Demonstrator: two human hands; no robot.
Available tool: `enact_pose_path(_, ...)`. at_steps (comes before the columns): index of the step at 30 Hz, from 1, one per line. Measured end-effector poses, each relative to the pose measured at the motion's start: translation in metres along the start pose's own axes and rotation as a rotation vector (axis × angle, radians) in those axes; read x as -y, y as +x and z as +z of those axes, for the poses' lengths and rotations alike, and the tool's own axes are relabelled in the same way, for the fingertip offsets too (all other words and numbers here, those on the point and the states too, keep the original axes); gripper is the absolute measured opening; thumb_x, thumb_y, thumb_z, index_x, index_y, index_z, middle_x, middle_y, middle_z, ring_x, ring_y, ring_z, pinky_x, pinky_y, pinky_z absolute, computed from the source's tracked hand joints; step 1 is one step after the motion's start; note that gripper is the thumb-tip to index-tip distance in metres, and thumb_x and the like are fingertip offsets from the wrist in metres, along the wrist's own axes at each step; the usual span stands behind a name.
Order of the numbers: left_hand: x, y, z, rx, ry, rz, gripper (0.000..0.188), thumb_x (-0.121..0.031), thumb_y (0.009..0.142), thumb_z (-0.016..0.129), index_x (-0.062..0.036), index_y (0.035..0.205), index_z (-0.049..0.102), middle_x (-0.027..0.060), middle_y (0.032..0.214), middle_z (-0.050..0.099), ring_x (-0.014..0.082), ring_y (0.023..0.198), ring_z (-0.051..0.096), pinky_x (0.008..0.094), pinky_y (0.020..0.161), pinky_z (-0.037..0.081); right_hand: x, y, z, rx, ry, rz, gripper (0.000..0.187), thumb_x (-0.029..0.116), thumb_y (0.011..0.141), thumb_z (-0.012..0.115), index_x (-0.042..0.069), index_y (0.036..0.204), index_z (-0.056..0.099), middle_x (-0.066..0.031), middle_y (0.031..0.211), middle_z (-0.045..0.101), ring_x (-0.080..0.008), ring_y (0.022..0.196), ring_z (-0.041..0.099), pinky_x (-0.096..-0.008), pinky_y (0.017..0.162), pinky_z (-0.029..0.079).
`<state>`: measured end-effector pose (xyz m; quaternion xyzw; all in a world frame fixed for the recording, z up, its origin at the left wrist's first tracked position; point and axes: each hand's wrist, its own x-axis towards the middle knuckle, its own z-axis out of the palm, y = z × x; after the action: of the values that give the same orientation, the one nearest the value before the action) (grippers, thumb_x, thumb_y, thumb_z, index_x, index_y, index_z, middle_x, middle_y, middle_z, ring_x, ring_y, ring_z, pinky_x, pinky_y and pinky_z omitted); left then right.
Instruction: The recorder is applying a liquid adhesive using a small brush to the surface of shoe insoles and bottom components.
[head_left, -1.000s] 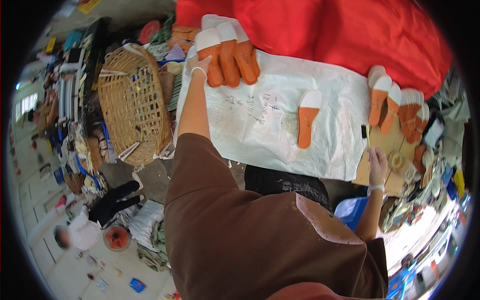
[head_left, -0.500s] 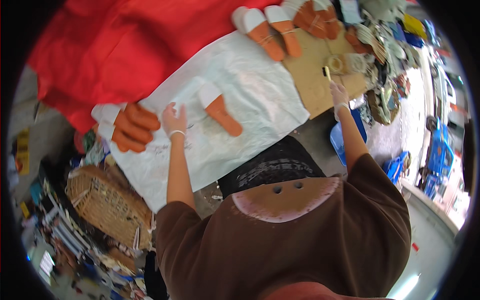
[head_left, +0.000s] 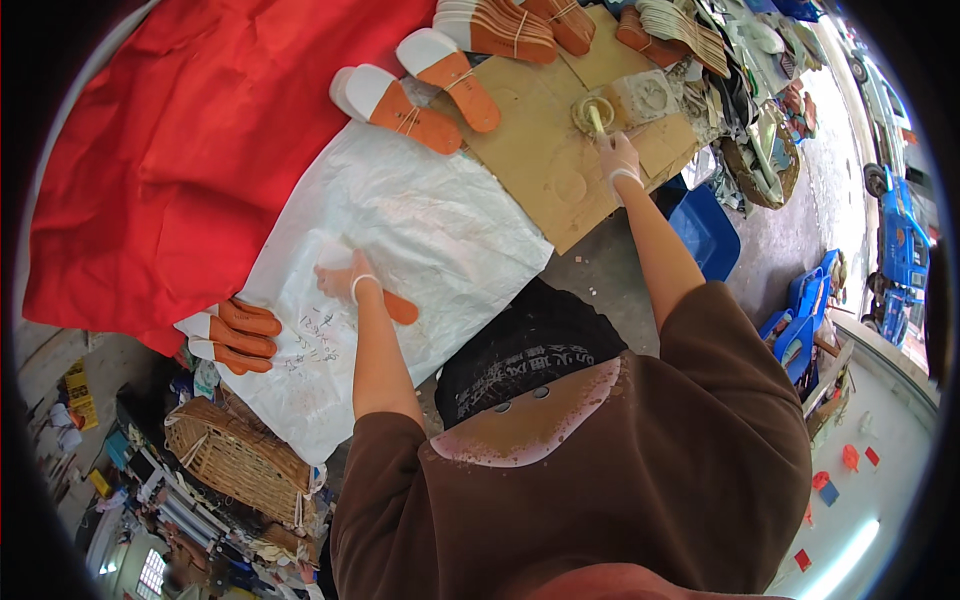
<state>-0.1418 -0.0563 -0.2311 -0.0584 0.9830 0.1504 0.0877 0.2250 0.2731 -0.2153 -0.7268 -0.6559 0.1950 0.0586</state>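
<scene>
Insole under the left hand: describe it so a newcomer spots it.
Find the white sheet beside the red cloth. Near its middle, the left hand partly covers a white-and-orange insole. Unlike the overlapping insoles by the sheet's left edge, it lies alone.

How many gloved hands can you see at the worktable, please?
2: the left hand is at an insole on the white sheet; the right hand holds a brush at a round container. No others show.
</scene>
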Motion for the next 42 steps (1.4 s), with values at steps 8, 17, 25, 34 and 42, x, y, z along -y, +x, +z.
enact_pose_path(8, 0.000, -0.035, -0.034, -0.172, -0.294, 0.093, 0.082, -0.025, 0.072, 0.079, -0.0045, 0.139, 0.037, 0.0183, 0.124, 0.053, 0.0380, 0.112, 0.055, 0.0433, 0.095, 0.049, -0.035, -0.010, -0.025, 0.007, 0.426, -0.023, 0.036, 0.039, 0.093, 0.059, 0.003, 0.097, 0.064, -0.0054, 0.079, 0.062, -0.0171, 0.068, 0.056, -0.0335, 0.065, 0.046)
enact_pose_path(17, -0.022, -0.054, -0.113, 0.238, -0.320, 0.456, 0.045, -0.011, 0.088, 0.061, -0.0021, 0.130, 0.046, 0.0147, 0.110, 0.063, 0.0284, 0.102, 0.061, 0.0366, 0.090, 0.046, -0.056, -0.023, -0.056, 0.986, 0.977, 0.147, 0.040, 0.046, 0.095, 0.055, 0.008, 0.103, 0.063, 0.0016, 0.078, 0.058, -0.0042, 0.055, 0.038, -0.0190, 0.047, 0.027)
enact_pose_path(25, -0.149, -0.098, -0.182, 0.944, -0.334, 0.684, 0.036, -0.016, 0.088, 0.060, -0.0011, 0.120, 0.060, 0.0041, 0.098, 0.065, 0.0126, 0.086, 0.058, 0.0264, 0.077, 0.046, 0.028, -0.058, -0.129, 1.198, 0.921, -0.217, 0.039, 0.045, 0.096, 0.055, 0.007, 0.096, 0.062, 0.0023, 0.078, 0.054, -0.0051, 0.059, 0.042, -0.0188, 0.052, 0.033)
enact_pose_path(34, -0.212, -0.129, -0.204, 1.392, -0.648, 0.587, 0.042, -0.012, 0.087, 0.058, 0.0059, 0.125, 0.055, 0.0103, 0.106, 0.067, 0.0158, 0.092, 0.065, 0.0265, 0.081, 0.051, 0.095, -0.075, -0.171, 0.220, 0.586, -1.170, 0.020, 0.020, 0.078, 0.078, 0.007, 0.085, 0.064, -0.0072, 0.078, 0.063, -0.0220, 0.067, 0.061, -0.0313, 0.059, 0.046)
enact_pose_path(42, -0.208, -0.128, -0.206, 1.470, -0.769, 0.503, 0.040, -0.008, 0.086, 0.058, 0.0095, 0.122, 0.054, 0.0133, 0.107, 0.066, 0.0178, 0.094, 0.066, 0.0274, 0.085, 0.052, 0.102, -0.071, -0.180, 0.224, 0.481, -1.379, 0.018, 0.012, 0.074, 0.079, 0.006, 0.083, 0.065, -0.0074, 0.077, 0.062, -0.0261, 0.070, 0.061, -0.0337, 0.060, 0.046)
